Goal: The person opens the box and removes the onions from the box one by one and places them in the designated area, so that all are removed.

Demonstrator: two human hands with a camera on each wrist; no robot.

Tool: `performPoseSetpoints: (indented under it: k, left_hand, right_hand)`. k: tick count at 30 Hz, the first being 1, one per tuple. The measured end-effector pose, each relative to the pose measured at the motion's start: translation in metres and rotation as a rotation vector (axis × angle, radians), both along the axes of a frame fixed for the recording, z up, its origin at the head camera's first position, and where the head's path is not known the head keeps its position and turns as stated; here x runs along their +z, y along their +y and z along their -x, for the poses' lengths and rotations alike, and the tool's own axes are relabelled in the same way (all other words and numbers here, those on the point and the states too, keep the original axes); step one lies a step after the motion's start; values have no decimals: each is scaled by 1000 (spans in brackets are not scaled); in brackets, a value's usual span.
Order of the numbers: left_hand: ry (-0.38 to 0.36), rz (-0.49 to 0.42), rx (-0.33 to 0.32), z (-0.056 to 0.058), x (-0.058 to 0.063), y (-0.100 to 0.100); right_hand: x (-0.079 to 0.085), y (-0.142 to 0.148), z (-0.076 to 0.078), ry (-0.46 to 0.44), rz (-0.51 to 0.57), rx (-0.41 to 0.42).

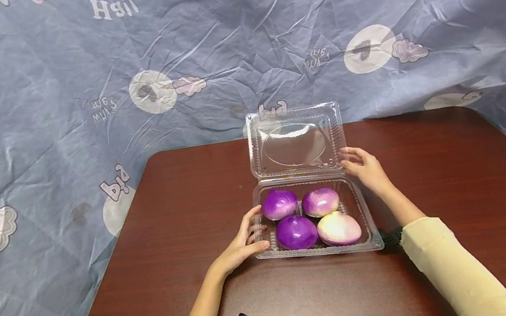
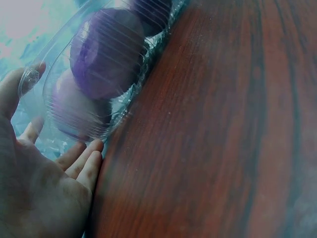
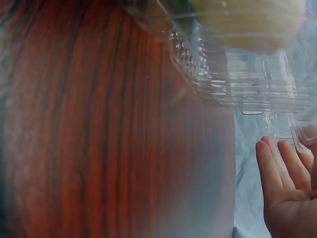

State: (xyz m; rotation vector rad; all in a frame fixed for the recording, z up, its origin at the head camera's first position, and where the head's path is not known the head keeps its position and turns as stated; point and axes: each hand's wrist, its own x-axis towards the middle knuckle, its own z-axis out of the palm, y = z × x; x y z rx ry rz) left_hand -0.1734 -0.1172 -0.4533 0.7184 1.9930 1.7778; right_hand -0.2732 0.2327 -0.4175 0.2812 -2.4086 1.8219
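A clear plastic box [image 1: 324,251] lies on the brown table [image 1: 169,218], its lid [image 1: 295,144] raised at the back, four onions [image 1: 296,232] inside. The left hand [image 1: 239,243], fingers spread wide, touches the box's left side. The right hand [image 1: 368,170], fingers extended and apart from the thumb, is at the lid's lower right edge; whether it grips, I cannot tell.

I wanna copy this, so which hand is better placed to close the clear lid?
Probably the right hand: its fingers are by the raised lid, low on its right edge. The left hand is at the left side of the box, so it seems better placed for steadying.
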Motion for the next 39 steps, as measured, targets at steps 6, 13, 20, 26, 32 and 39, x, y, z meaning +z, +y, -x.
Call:
performPoseSetpoints:
  k: [6,13,20,26,32,39]
  left_hand:
    - [6,34,49,0,0,2]
    - [8,60,109,0,-2,4]
    - [-1,69,110,1,0,4]
    - [-3,82,87,-9,20,5]
    - [3,40,61,-10,20,4]
    - [36,8,58,1,-2,4]
  right_hand:
    - [-3,-2,0,-66,5,17]
    - [-10,0,-1,-79,-23,45]
    - [-16,1,0,-101,-62,25]
    - [-18,0,-2,-162,67,74]
    - [-14,-2,-9,-216,23,115]
    - [-4,-1,-18,-253,-72,115]
